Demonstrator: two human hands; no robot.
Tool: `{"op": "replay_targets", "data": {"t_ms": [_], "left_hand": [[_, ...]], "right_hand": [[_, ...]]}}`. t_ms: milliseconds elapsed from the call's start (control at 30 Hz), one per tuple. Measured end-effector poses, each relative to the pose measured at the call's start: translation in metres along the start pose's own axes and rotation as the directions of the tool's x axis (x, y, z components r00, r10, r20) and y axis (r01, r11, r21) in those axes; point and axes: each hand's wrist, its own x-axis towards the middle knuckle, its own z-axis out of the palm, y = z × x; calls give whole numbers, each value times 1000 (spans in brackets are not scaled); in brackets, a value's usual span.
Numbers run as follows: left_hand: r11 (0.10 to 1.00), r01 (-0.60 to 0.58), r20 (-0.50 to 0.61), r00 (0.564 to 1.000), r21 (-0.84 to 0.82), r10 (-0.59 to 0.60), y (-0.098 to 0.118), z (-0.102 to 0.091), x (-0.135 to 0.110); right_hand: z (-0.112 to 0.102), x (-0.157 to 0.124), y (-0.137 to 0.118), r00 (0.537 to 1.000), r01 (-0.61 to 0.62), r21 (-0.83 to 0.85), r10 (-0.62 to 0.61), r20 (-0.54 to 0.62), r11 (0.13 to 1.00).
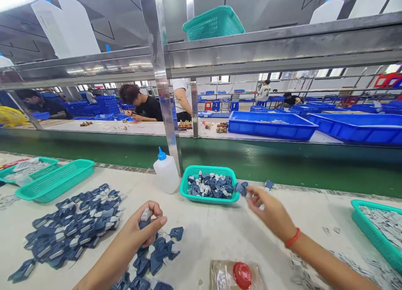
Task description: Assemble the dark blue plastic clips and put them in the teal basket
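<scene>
My left hand [145, 227] is closed around a small blue-and-white plastic part [145, 216], just above a loose cluster of the same parts [153, 256] on the white table. My right hand [270, 210], with a red band at the wrist, reaches forward and pinches one blue part [241, 189] beside the right rim of a small teal basket [188, 193] that holds several of these parts. A large spread of blue parts [72, 227] lies to the left of my left hand.
A white squeeze bottle with a blue cap [166, 172] stands left of the basket. Teal trays [53, 181] sit at far left, another teal basket [377, 231] at right. A red-lidded container [241, 275] lies near the front edge. Other people work across the green conveyor [251, 160].
</scene>
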Motion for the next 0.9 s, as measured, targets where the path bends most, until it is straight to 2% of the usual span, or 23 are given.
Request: {"op": "replay_targets", "data": {"t_ms": [100,233,400,533,733,900], "left_hand": [[999,31,40,999,-43,-30,-6,5,1],[996,41,38,999,-74,-39,-10,16,-2],[995,57,18,998,-86,-56,-15,21,-6],[994,73,8,997,-84,-73,-18,22,-5],[995,75,12,997,-72,-74,-17,31,-4],[995,77,-4,997,-63,-77,-20,34,-1]], "right_hand": [[-11,18,42,980,-190,-7,189,-65,982],[-2,34,71,966,-257,12,257,12,966],[8,32,78,966,-247,89,239,94,965],[9,32,85,954,-292,135,278,114,947],[15,39,89,922,-385,133,374,103,913],[22,41,91,920,-390,91,384,78,916]]}}
